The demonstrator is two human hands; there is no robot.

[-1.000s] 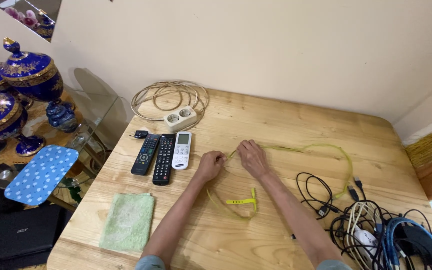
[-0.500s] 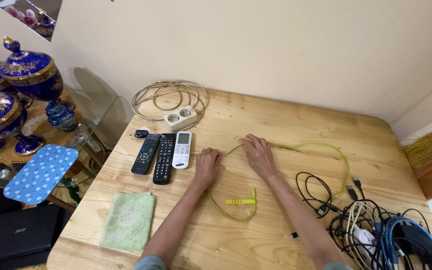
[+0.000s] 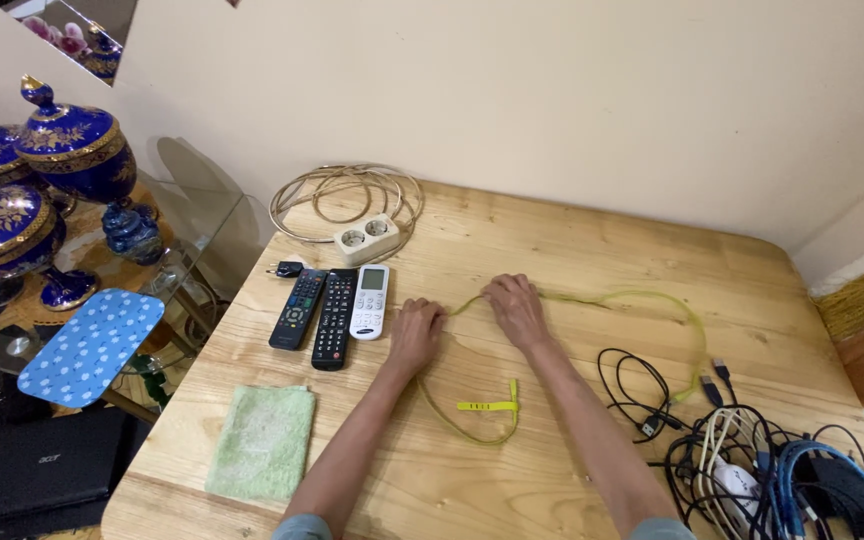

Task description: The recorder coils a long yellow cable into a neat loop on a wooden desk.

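A thin yellow-green cable (image 3: 642, 297) lies stretched across the wooden table (image 3: 572, 240), looping near the front with a yellow tie strap (image 3: 487, 405). My left hand (image 3: 415, 333) is closed on the cable beside the remotes. My right hand (image 3: 515, 308) rests a little to the right, fingers pinching the same cable against the table.
Two black remotes (image 3: 317, 312) and a white one (image 3: 370, 300) lie left of my hands. A coiled extension cord with white double socket (image 3: 365, 238) sits behind. A green cloth (image 3: 262, 442) lies front left. Tangled cables (image 3: 772, 465) fill the front right. Blue porcelain jars (image 3: 47, 170) stand left.
My right hand slid a little away from me along the cable and flattened onto it. The left hand moved slightly toward the remotes. The view shifted a bit.
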